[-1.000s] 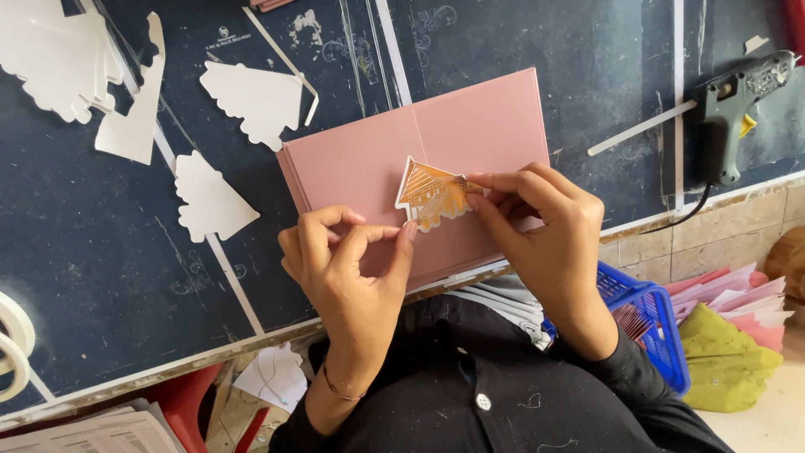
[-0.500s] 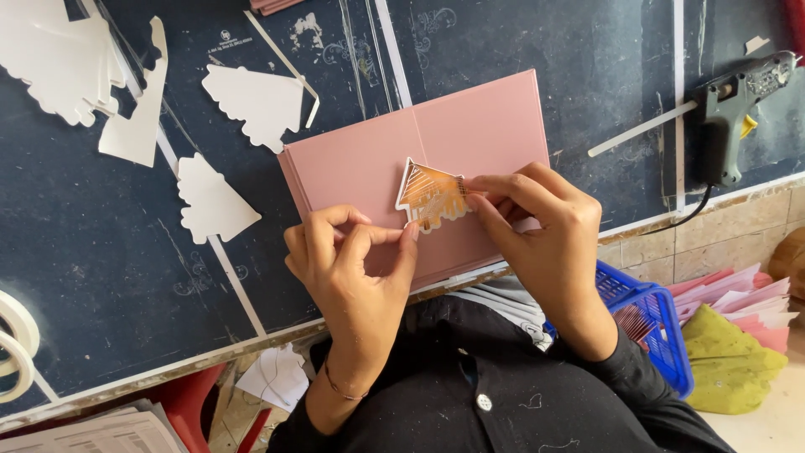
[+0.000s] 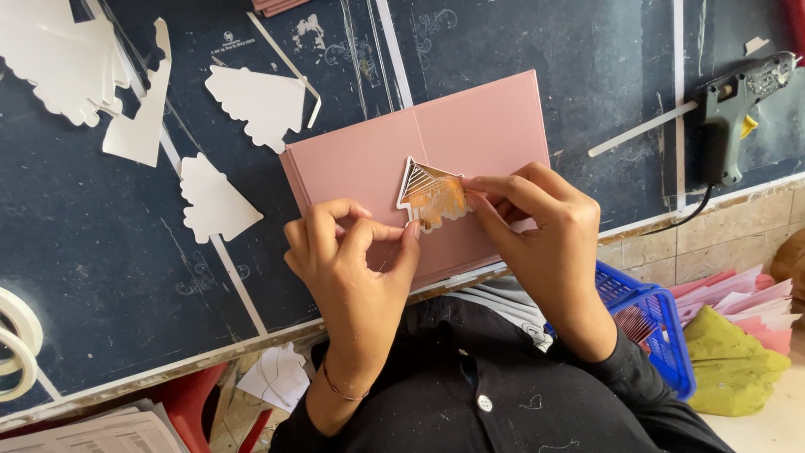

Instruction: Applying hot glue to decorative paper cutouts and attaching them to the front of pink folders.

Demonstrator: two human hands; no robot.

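Observation:
An open pink card [image 3: 486,134] lies flat on the dark work surface [image 3: 84,277]. Over its middle I hold a small house-shaped cutout [image 3: 429,195] with a striped roof and orange walls. My right hand [image 3: 537,226] pinches the cutout's right edge between thumb and fingers. My left hand [image 3: 348,252] touches the cutout's lower left corner with fingertip and thumb, fingers curled.
White tree-shaped paper cutouts [image 3: 256,101] [image 3: 214,200] and a stack of them [image 3: 59,59] lie at the left. A glue gun [image 3: 738,105] rests at the right. A blue basket [image 3: 654,323], coloured papers [image 3: 738,335] and tape rolls [image 3: 17,344] sit by the edges.
Both hands have shifted slightly on the cutout; the left fingers curl closer to its lower corner. The card has not moved.

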